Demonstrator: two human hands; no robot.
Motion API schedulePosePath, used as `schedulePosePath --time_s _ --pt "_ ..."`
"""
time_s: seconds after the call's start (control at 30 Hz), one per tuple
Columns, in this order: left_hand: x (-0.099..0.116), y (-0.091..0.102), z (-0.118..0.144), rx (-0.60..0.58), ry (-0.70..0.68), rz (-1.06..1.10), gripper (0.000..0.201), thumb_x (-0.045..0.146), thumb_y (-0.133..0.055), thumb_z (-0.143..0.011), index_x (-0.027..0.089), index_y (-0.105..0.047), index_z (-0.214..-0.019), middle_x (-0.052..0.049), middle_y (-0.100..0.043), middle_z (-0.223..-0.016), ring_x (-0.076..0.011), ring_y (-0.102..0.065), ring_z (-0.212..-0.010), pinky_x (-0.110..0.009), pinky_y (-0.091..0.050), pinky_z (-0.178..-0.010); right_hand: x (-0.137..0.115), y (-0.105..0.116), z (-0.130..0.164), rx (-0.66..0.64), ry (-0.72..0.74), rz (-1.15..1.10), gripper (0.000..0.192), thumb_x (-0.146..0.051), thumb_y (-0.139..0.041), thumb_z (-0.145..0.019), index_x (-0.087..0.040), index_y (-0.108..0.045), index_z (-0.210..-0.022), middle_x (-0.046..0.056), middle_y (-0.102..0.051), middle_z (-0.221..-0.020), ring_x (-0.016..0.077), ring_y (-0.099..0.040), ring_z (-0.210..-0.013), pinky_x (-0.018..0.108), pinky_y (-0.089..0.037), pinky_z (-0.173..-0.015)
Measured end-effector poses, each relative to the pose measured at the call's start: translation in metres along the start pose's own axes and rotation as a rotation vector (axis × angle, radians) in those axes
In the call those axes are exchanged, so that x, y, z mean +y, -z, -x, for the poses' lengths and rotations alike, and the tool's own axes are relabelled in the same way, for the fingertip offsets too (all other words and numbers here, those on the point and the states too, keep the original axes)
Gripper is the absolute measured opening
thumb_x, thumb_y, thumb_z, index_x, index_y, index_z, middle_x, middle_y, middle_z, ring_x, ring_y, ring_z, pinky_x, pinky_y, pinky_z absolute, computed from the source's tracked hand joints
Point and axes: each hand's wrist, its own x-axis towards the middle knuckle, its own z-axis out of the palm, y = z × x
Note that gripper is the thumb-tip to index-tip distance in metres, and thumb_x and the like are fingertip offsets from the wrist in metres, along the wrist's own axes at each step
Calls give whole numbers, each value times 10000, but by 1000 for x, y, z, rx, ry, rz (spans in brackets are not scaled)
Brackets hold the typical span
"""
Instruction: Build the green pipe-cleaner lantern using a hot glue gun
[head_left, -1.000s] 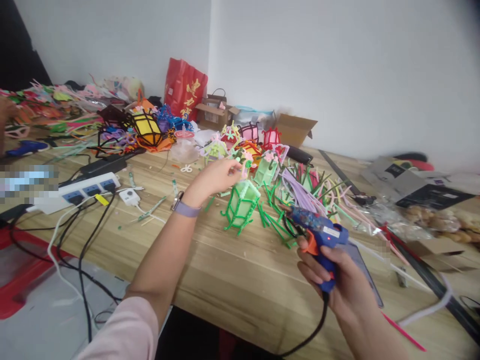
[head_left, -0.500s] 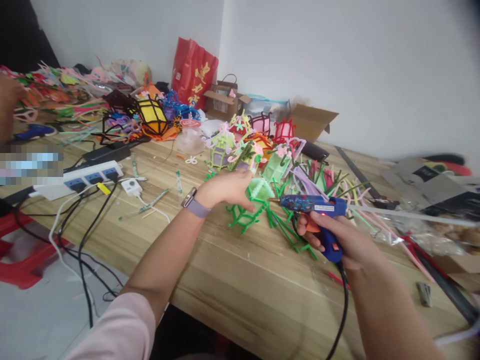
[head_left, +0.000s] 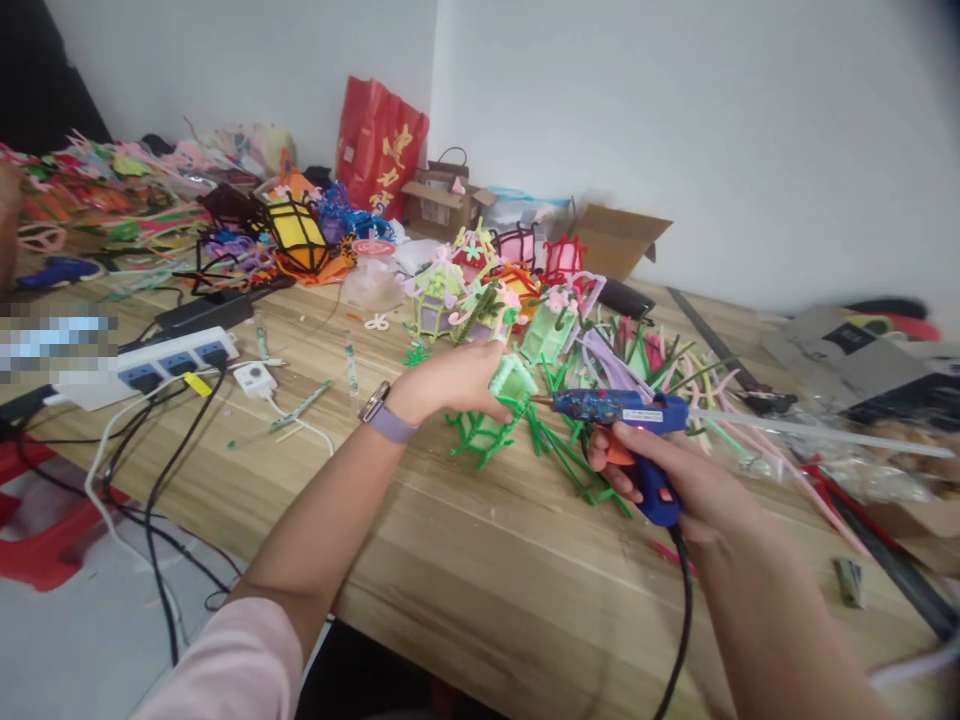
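My right hand (head_left: 660,470) is wrapped round the handle of a blue hot glue gun (head_left: 622,408). A clear glue stick (head_left: 795,430) juts from its back, and its nozzle points left. My left hand (head_left: 461,380) grips a pale green lantern body (head_left: 514,385) with fuzzy edges, just left of the nozzle. Some of its fingers are hidden. Under and beside the lantern body lies a bright green pipe-cleaner frame (head_left: 484,440). Loose green pipe cleaners (head_left: 570,465) rest below the glue gun.
Finished lanterns (head_left: 439,300) and bundled pipe cleaners crowd the table's middle. A power strip (head_left: 176,360) with cables stands at the left. Behind are a red bag (head_left: 381,145) and an open carton (head_left: 619,240). Another person's hand (head_left: 7,220) shows at the far left edge.
The pale green lantern body has turned in my left hand, so its hollow side shows more. The glue gun stays beside it. The whole view has shifted slightly.
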Motion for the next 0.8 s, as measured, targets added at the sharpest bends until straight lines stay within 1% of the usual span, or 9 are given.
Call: schedulePosePath --time_s 0.07,0.1,0.2,0.27,0.33,0.43,0.53,0.67,0.8 --pt "2 2 0 -34 39 8 528 323 -769 -627 144 -573 -1084 -136 -665 -1113 -294 -627 -1032 -363 -489 -877 1 -7 2 -5 4 -50 430 -558 -811 -568 -161 -664 -642 52 -681 -599 90 -458 -392 222 -322 -348" --pt "4 5 1 -30 56 21 503 304 -764 -621 156 -586 -1067 -124 -679 -1092 -291 -636 -1008 -353 -496 -850 2 -11 4 -19 8 -72 426 -550 -814 -572 -157 -666 -644 46 -681 -600 83 -461 -394 216 -328 -353" --pt "8 16 3 -85 81 43 350 277 -694 -661 203 -628 -997 -62 -712 -1039 -264 -656 -939 -325 -499 -800 7 -22 8 -52 55 -136 414 -538 -810 -589 -155 -664 -640 26 -673 -602 68 -465 -396 196 -324 -355" --pt "8 24 4 -82 132 -15 333 309 -671 -676 215 -636 -994 -48 -719 -1053 -261 -656 -937 -322 -495 -798 11 -27 11 -75 91 -193 398 -533 -794 -618 -160 -659 -649 17 -679 -629 61 -460 -397 191 -322 -354" --pt "4 29 6 -71 144 -40 362 345 -664 -673 234 -638 -1017 -32 -716 -1091 -258 -651 -950 -315 -493 -811 13 -31 13 -112 114 -231 371 -518 -777 -652 -167 -662 -678 12 -684 -651 58 -461 -400 192 -334 -363" --pt "-5 29 6 -45 211 -105 413 413 -676 -646 231 -638 -1014 -46 -725 -1048 -279 -651 -927 -332 -491 -796 13 -32 15 -156 125 -238 361 -510 -758 -683 -162 -663 -680 14 -680 -651 56 -462 -405 193 -339 -371" --pt "-11 27 7 -53 226 -134 435 444 -666 -657 227 -615 -1031 -58 -716 -1064 -283 -654 -925 -338 -486 -786 12 -29 16 -142 110 -246 357 -506 -760 -679 -162 -663 -674 14 -677 -657 57 -467 -419 191 -338 -373" --pt "-7 26 7 -59 240 -154 403 430 -678 -653 219 -606 -989 -75 -712 -1062 -296 -654 -921 -347 -486 -765 9 -26 14 -114 99 -221 350 -501 -763 -676 -167 -660 -661 20 -682 -677 77 -521 -489 195 -388 -419" --pt "0 26 7 -55 201 -128 346 411 -679 -669 248 -607 -965 -46 -718 -1051 -279 -657 -927 -335 -496 -768 6 -25 13 -84 122 -168 342 -500 -761 -675 -171 -667 -660 37 -700 -699 101 -570 -568 217 -439 -501"
